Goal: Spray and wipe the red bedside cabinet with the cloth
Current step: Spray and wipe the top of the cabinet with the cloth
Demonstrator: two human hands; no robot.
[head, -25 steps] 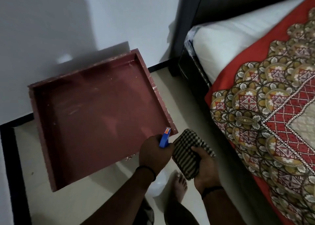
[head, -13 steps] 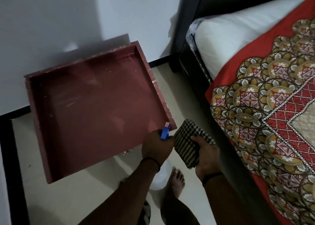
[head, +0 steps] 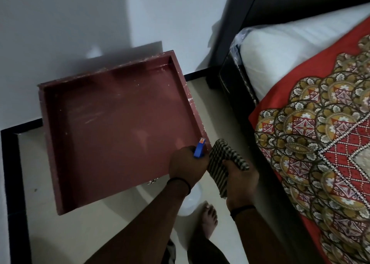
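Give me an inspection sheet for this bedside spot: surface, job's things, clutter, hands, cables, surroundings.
Surface: cabinet top, red with a raised rim, shows pale streaks and specks.
Job's things: spray bottle, blue nozzle over the cabinet's near right corner; checked cloth, folded, just off that corner.
Clutter: nothing seen.
Hands: left hand grips the spray bottle; right hand holds the cloth.
Cables: nothing seen.
Surroundings: bed with a patterned red cover to the right, white wall behind, pale floor, a bare foot below the hands.
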